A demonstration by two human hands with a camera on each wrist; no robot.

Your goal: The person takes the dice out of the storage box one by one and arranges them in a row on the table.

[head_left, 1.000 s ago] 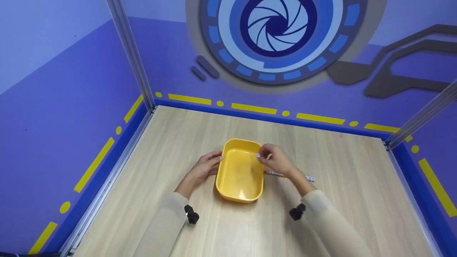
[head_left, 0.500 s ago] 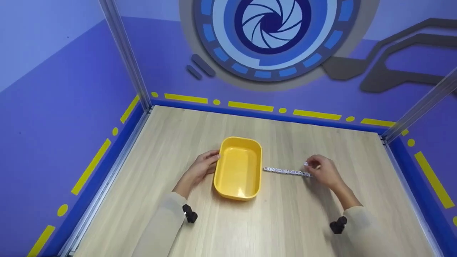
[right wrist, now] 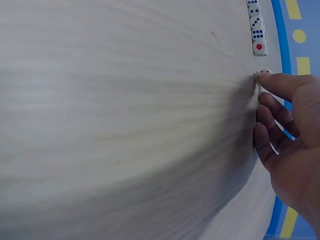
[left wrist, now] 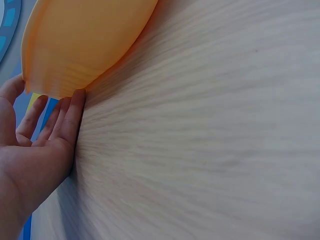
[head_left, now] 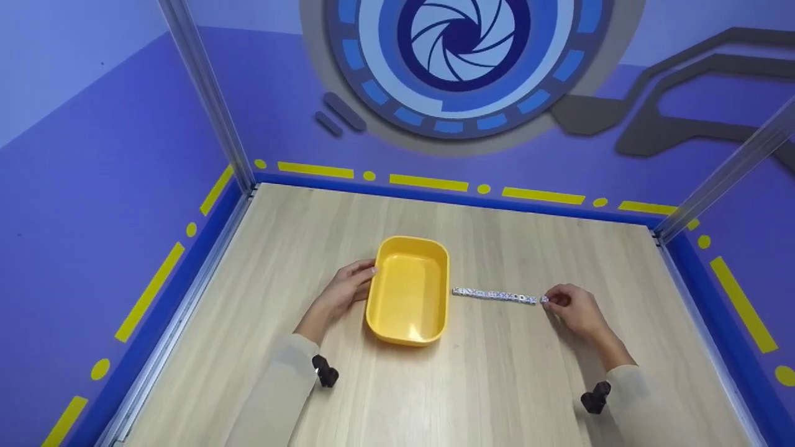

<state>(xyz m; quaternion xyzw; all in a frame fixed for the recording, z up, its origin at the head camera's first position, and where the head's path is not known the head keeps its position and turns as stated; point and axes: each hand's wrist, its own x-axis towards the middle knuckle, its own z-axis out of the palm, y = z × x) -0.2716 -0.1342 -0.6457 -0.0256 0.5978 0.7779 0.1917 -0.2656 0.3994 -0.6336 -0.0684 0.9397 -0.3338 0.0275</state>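
My right hand pinches a small white die between thumb and fingertips, down by the tabletop. A narrow gap parts that die from the right end of a straight row of white dice. In the right wrist view the row's near die shows one red pip, and the others have blue pips. My left hand rests against the left side of a yellow plastic bin. Its fingers lie fairly straight along the outer wall, with the thumb at the rim.
The bin stands on the wooden table, and the left end of the dice row lies close to its right side. Blue-purple panels enclose the table at the back and both sides, with metal posts at the corners.
My right hand has gone from the bin's right rim to the right end of the row, then lowered the die there. The left hand stays at the bin. The head view has shifted slightly.
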